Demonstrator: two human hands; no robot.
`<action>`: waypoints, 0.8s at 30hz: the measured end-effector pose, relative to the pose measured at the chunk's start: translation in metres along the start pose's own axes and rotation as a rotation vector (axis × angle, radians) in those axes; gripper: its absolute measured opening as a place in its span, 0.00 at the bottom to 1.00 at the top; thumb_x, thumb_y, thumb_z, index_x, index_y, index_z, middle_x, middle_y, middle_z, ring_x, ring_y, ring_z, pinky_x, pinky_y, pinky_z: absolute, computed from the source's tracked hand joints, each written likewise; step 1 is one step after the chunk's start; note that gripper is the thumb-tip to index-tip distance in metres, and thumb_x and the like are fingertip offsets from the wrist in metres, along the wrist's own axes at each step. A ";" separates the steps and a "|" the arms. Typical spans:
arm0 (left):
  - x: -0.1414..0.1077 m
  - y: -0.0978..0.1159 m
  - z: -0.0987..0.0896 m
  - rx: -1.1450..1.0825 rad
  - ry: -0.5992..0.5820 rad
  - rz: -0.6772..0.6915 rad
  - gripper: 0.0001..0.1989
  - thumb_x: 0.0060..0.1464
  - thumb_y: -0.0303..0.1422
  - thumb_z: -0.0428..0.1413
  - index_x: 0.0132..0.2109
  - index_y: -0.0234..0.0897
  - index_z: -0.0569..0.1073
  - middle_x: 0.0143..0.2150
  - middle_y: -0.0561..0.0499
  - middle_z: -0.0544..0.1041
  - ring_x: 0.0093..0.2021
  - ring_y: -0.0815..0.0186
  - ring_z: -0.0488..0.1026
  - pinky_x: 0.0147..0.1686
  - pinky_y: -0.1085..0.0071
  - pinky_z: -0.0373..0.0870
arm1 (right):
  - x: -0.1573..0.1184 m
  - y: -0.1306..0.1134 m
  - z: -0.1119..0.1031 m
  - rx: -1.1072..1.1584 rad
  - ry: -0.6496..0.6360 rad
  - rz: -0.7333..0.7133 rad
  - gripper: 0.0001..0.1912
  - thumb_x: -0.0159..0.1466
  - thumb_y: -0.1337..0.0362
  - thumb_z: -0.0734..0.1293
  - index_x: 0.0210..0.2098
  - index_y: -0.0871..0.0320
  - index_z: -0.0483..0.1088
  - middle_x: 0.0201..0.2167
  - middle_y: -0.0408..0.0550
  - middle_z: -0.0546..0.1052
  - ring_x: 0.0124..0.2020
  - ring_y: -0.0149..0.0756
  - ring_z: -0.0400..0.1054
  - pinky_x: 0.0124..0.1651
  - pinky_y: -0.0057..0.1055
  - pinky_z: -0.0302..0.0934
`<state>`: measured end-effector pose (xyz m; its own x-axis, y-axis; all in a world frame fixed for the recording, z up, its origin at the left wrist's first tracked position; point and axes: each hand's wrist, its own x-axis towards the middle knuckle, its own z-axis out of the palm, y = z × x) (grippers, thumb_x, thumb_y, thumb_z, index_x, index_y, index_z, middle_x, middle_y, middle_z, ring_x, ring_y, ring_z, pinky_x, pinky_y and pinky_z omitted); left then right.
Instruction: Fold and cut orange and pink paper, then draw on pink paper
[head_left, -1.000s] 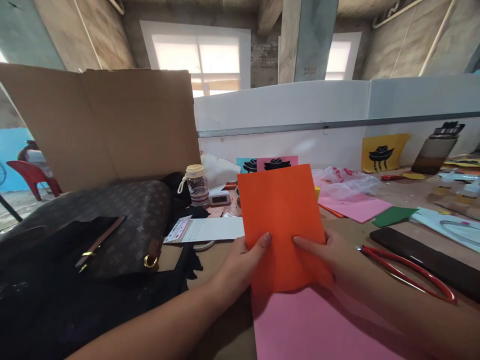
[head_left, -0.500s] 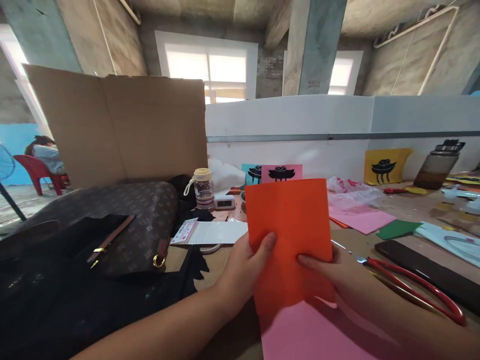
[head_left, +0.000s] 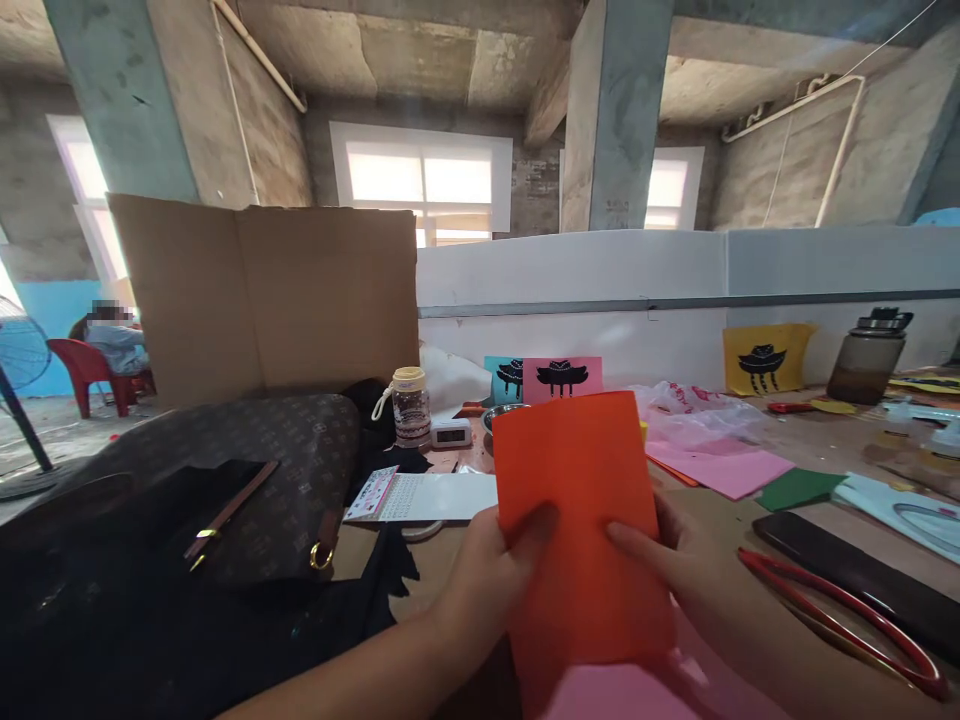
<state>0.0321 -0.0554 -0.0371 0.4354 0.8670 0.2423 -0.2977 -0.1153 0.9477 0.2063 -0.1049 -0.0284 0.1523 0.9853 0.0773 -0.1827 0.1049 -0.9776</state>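
– At rear left, what is the largest item?
– Cardboard (head_left: 262,310), folded and standing upright behind a patterned bag (head_left: 300,455). Both lie left of the hands.
– Directly before the person?
– A pink sheet (head_left: 622,692), partly visible. Orange paper (head_left: 574,455) is held up over it, tilted, between both hands; contact of its lower edge with the sheet cannot be determined.
– Condition of each grip?
– Left hand (head_left: 484,570): pinching the paper's left side, thumb on the near face, thumb blurred. Right hand (head_left: 686,555): pinching the right side, thumb likewise in front. Other fingers are largely concealed behind the paper.
– Right-hand side of the surface (head_left: 855,440)?
– A dark case (head_left: 855,565), flat, with a red-handled tool (head_left: 928,678) just beside its near edge.
– Smallest items noted?
– Left of the paper, further back: a jar (head_left: 410,412), upright, and a timer (head_left: 451,433) beside it.
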 end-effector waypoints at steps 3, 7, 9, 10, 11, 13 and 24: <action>0.000 0.008 -0.001 -0.031 -0.004 -0.028 0.23 0.52 0.47 0.64 0.46 0.31 0.78 0.45 0.39 0.83 0.42 0.49 0.80 0.41 0.60 0.76 | -0.002 0.001 0.003 0.061 0.015 0.015 0.28 0.54 0.55 0.77 0.51 0.56 0.70 0.51 0.58 0.79 0.48 0.54 0.76 0.48 0.46 0.73; -0.001 0.029 -0.002 -0.142 -0.029 0.069 0.22 0.56 0.46 0.62 0.50 0.34 0.77 0.47 0.41 0.82 0.43 0.54 0.80 0.40 0.65 0.76 | -0.007 0.000 0.009 0.197 -0.002 0.081 0.29 0.54 0.57 0.77 0.53 0.57 0.70 0.51 0.58 0.79 0.47 0.55 0.77 0.48 0.49 0.73; -0.001 0.037 -0.002 -0.155 -0.019 0.118 0.20 0.59 0.46 0.60 0.52 0.37 0.77 0.49 0.44 0.81 0.47 0.56 0.79 0.43 0.67 0.75 | -0.008 -0.001 0.009 0.183 0.027 0.103 0.32 0.52 0.57 0.78 0.53 0.57 0.70 0.50 0.58 0.80 0.47 0.56 0.77 0.48 0.50 0.73; -0.001 0.039 -0.001 -0.154 -0.011 0.127 0.19 0.61 0.46 0.59 0.52 0.38 0.77 0.49 0.44 0.81 0.48 0.56 0.78 0.44 0.67 0.74 | -0.008 -0.001 0.008 0.169 0.045 0.111 0.33 0.51 0.57 0.78 0.54 0.57 0.70 0.50 0.58 0.80 0.47 0.56 0.77 0.48 0.50 0.73; -0.002 0.040 -0.001 -0.157 -0.001 0.132 0.19 0.62 0.46 0.58 0.52 0.38 0.77 0.50 0.45 0.81 0.49 0.57 0.78 0.45 0.67 0.74 | -0.008 -0.001 0.008 0.153 0.062 0.119 0.32 0.51 0.57 0.78 0.53 0.57 0.71 0.49 0.57 0.80 0.46 0.56 0.77 0.48 0.50 0.73; -0.003 0.040 0.001 -0.173 0.012 0.126 0.20 0.62 0.46 0.57 0.53 0.38 0.76 0.50 0.44 0.81 0.50 0.56 0.78 0.47 0.66 0.74 | -0.008 -0.001 0.009 0.130 0.082 0.118 0.30 0.50 0.57 0.78 0.50 0.57 0.72 0.48 0.57 0.81 0.46 0.55 0.77 0.47 0.48 0.73; -0.009 0.029 0.003 -0.197 -0.078 0.032 0.16 0.60 0.41 0.61 0.49 0.35 0.77 0.44 0.44 0.83 0.40 0.59 0.81 0.39 0.69 0.76 | -0.012 -0.004 0.013 0.114 0.071 0.112 0.28 0.48 0.57 0.79 0.46 0.59 0.75 0.45 0.57 0.82 0.45 0.56 0.77 0.49 0.49 0.72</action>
<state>0.0218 -0.0680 -0.0116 0.4854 0.8231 0.2947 -0.4699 -0.0386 0.8819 0.1928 -0.1151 -0.0225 0.1926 0.9801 -0.0490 -0.3110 0.0136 -0.9503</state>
